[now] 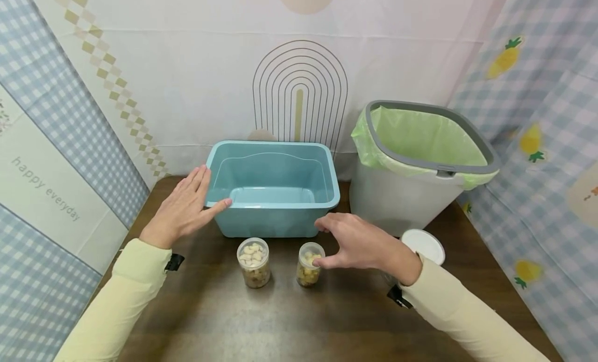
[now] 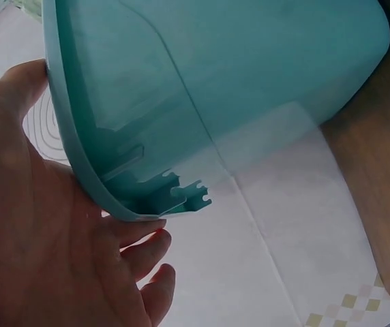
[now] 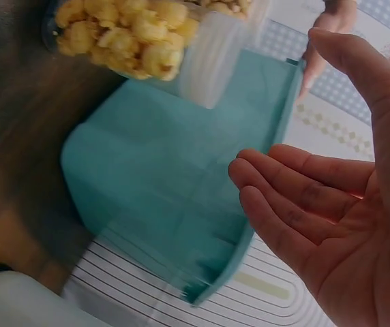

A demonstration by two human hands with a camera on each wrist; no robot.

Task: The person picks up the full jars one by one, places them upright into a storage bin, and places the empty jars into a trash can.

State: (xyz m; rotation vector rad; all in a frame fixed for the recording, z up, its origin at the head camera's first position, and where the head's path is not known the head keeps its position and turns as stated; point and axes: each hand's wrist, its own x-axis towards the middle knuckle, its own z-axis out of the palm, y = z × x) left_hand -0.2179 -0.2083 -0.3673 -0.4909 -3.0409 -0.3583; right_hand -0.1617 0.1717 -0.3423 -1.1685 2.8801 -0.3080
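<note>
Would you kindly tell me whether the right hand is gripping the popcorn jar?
No, the right wrist view shows a gap between the right hand and the popcorn jar.

A white cloth (image 1: 187, 81) backs the upper middle of the head view, printed with concentric arches (image 1: 300, 99) and a checkered diamond strip (image 1: 109, 76) toward the upper left. Blue gingham panels (image 1: 28, 45) fill the left edge, around "happy everyday" lettering (image 1: 44, 188); pineapple-dotted gingham (image 1: 551, 102) covers the right. A dark brown wooden tabletop (image 1: 215, 325) spans the lower middle, catching a pale sheen.
</note>
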